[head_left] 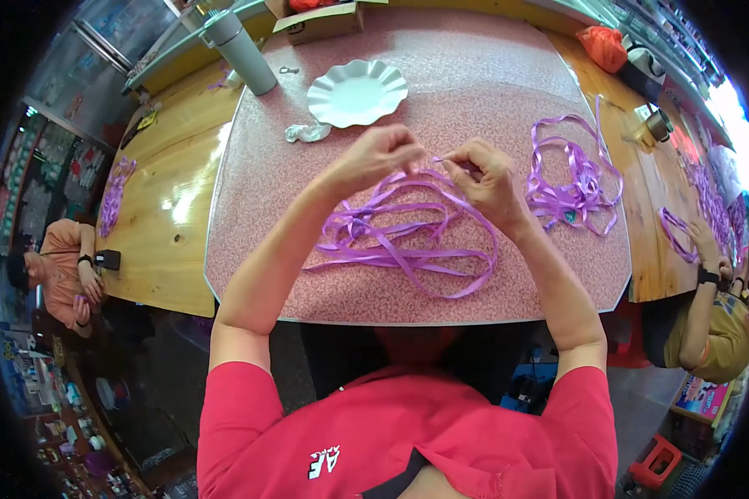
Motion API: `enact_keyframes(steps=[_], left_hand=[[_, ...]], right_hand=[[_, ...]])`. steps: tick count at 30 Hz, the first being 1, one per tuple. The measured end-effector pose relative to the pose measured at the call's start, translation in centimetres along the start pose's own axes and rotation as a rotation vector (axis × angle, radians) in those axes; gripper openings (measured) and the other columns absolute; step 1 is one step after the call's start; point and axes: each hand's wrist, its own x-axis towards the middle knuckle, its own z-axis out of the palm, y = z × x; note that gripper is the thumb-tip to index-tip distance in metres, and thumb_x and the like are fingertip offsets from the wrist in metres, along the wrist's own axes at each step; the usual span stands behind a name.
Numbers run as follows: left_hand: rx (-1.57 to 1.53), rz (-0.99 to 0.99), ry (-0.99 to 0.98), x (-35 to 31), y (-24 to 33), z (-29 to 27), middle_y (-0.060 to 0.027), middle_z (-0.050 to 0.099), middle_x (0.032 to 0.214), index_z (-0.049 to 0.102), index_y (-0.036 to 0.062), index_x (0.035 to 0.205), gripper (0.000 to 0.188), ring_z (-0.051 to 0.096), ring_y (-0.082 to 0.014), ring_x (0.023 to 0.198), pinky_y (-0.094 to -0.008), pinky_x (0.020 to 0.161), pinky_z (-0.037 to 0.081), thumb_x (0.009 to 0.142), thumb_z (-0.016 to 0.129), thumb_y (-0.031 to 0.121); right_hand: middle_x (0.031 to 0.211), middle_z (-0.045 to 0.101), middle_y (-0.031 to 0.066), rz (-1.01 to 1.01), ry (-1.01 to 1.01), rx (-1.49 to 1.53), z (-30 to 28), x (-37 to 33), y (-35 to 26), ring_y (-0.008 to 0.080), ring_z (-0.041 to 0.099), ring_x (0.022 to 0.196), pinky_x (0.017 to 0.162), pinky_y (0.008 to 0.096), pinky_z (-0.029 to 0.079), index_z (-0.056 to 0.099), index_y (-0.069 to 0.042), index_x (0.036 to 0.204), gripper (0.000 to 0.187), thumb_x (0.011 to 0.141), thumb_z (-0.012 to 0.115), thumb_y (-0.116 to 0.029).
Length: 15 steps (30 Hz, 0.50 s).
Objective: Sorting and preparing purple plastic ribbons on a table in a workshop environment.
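A long purple ribbon (pixel 389 235) lies in loose loops on the pink speckled table in front of me. Above its far side, my left hand (pixel 389 152) is closed with the fingers curled together, pinching part of the ribbon near its end. Just to the right, my right hand (pixel 480 170) pinches the ribbon between thumb and forefinger, and a short purple bit shows between the two hands. The fingertips hide the exact grip. A second purple ribbon pile (pixel 571 187) rests to the right of my right forearm.
Beyond my hands stand a pale scalloped plate (pixel 358 93), a crumpled clear wrapper (pixel 307 132), a grey-green tumbler (pixel 240 51) and a cardboard box (pixel 319 25). A person (pixel 58 270) sits at the far left; another person (pixel 707 312) handles purple ribbon on the right.
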Motion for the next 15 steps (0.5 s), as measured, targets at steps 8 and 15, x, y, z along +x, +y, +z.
enact_keyframes(steps=[8,15], left_hand=[[1.121,-0.128,0.500,5.1,-8.9,-8.5,-0.0143,0.022,0.158,0.052,0.0049,0.136,0.088,0.007,-0.0313,0.148,-0.0558,0.116,-0.005,0.090,0.029,0.076],[1.246,0.283,0.606,4.9,-7.1,-7.4,-0.0090,0.031,0.156,0.067,0.0110,0.121,0.061,0.018,-0.0330,0.146,-0.0548,0.117,0.002,0.094,0.044,0.061]], right_hand=[[0.074,0.058,-0.0021,0.238,0.148,0.103,0.0,-0.6,3.8,0.0041,0.049,0.065,0.056,0.0215,0.040,0.067,-0.003,0.089,0.005,0.089,0.069,-0.008],[0.074,0.060,-0.0024,0.298,0.139,0.163,-0.1,-0.9,5.0,0.0035,0.050,0.066,0.057,0.0209,0.041,0.068,-0.002,0.090,0.008,0.089,0.069,-0.009]])
